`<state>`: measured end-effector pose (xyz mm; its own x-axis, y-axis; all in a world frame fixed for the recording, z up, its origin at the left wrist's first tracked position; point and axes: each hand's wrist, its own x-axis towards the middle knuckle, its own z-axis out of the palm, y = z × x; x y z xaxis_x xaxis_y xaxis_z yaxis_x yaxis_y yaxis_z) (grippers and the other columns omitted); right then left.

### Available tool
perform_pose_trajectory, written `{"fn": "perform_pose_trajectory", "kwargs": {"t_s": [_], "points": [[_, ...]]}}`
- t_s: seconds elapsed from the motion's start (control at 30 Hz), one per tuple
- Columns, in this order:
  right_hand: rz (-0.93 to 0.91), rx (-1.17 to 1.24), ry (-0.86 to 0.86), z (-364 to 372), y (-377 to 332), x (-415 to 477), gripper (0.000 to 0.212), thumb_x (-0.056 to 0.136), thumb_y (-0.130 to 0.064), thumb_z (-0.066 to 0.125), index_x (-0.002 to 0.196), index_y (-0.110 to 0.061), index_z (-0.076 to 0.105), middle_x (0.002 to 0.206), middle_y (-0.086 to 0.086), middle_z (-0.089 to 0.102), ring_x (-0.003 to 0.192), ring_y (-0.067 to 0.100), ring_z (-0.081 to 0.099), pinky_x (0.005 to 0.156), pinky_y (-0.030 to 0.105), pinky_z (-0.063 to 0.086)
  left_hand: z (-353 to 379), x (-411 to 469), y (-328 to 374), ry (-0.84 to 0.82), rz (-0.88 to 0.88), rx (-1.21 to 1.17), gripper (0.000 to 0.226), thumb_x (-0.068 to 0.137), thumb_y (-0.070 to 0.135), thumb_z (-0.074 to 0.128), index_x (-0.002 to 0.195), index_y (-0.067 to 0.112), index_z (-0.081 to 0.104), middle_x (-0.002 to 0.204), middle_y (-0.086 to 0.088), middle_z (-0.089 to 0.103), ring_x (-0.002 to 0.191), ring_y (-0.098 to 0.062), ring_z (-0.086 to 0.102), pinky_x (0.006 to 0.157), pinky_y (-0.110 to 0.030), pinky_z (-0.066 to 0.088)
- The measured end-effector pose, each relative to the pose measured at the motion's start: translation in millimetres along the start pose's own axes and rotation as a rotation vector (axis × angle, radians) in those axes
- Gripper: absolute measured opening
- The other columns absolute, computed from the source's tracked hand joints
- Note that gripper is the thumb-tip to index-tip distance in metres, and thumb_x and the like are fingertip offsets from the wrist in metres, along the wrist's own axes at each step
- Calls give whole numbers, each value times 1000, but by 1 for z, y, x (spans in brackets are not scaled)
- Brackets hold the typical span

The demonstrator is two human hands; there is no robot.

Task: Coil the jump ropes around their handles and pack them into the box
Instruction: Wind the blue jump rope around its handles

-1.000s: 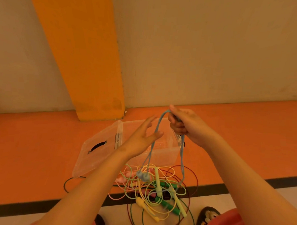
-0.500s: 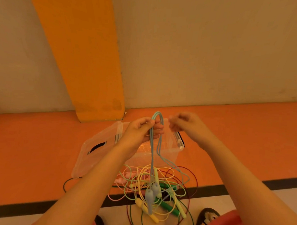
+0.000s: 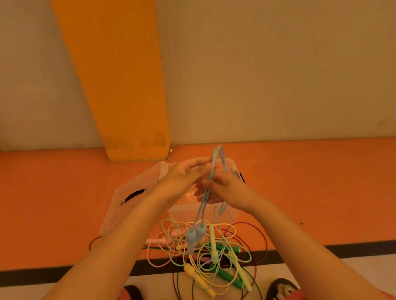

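Observation:
A light blue jump rope (image 3: 204, 202) is doubled over, and its loop stands up above my hands. Its two blue handles (image 3: 194, 236) dangle side by side below them. My right hand (image 3: 227, 189) grips the doubled strands just under the loop. With its fingers stretched out, my left hand (image 3: 183, 176) lies against the rope from the left. Behind my hands, the clear plastic box (image 3: 231, 216) stands open on the orange floor. A tangled pile of green, yellow, pink and dark red jump ropes (image 3: 212, 259) lies in front of it.
The box's clear lid (image 3: 131, 203) lies flat to the left of the box. An orange pillar (image 3: 118, 78) and a beige wall rise behind. A black floor stripe (image 3: 324, 250) crosses under the pile. My shoes (image 3: 281, 292) are at the bottom edge.
My right hand has come in from the right and taken the strands under the loop. My left hand's fingers have straightened from their pinch. The blue handles have swung slightly.

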<state>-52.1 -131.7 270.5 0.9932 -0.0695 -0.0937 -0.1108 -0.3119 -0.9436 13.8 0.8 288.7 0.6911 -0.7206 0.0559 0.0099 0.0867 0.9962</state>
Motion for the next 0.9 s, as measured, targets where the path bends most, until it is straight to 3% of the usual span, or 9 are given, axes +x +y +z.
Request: {"fn": "perform_pose_trajectory", "kwargs": {"t_s": [0.07,0.13,0.23,0.3,0.4,0.53,0.63,0.77,0.9], "points": [[-68,67,92,-9,-8,5,23,99,-17,48,99,1,62,93,19,70,83,23,71,77,37,59,-4,-4,-6,-67,-29,87,28,93,10,56,121,13,60,103,3,70,93,-12,63,80,-21,50],[-104,220,139,-16,-20,4,23,99,-18,47,96,-1,62,92,19,71,83,24,72,73,33,59,-5,-9,-13,-137,-93,186,29,93,8,58,121,13,59,114,3,67,101,0,64,93,-17,49],[-197,361,188,-24,-37,1,21,101,-17,43,93,-8,60,84,9,73,78,19,72,68,27,59,-4,-14,-21,-180,-205,220,25,97,6,50,118,-4,58,115,-16,66,90,-4,67,82,-15,51],[-225,384,229,-27,-41,1,21,101,-16,42,94,-8,59,88,12,71,78,18,72,68,27,59,-3,-14,-22,-186,-218,141,24,100,5,42,109,-8,59,102,-24,67,82,-11,70,77,-18,53],[-169,452,270,-29,-35,4,22,101,-21,42,98,-7,58,97,16,69,80,16,71,73,26,57,-4,-13,-14,-132,-208,88,27,102,11,37,90,1,60,72,-7,70,71,-15,71,73,-23,55],[6,367,-46,-28,-17,0,47,89,-47,51,113,-8,60,111,9,68,96,14,66,89,25,50,-2,-9,-2,-28,-141,-42,31,104,16,35,83,5,56,64,-4,61,61,-16,65,66,-26,54],[74,225,-308,-18,-6,-6,44,87,-42,56,116,-9,59,119,13,64,110,16,61,101,31,46,3,-5,6,-21,-106,-148,30,103,18,34,84,5,53,61,-1,59,55,-10,59,57,-19,50],[54,208,-354,-13,-4,-10,25,95,-13,54,120,-13,56,124,5,62,117,11,56,103,30,45,3,-4,9,-3,-114,-258,31,103,17,35,84,3,55,62,-4,62,62,-16,65,65,-24,57],[43,156,-322,-7,-4,-9,29,92,-12,59,120,-17,58,125,6,61,113,10,58,97,27,48,-3,-3,12,61,-73,-352,32,102,17,34,85,3,57,68,-6,67,71,-17,69,73,-28,58]]}}
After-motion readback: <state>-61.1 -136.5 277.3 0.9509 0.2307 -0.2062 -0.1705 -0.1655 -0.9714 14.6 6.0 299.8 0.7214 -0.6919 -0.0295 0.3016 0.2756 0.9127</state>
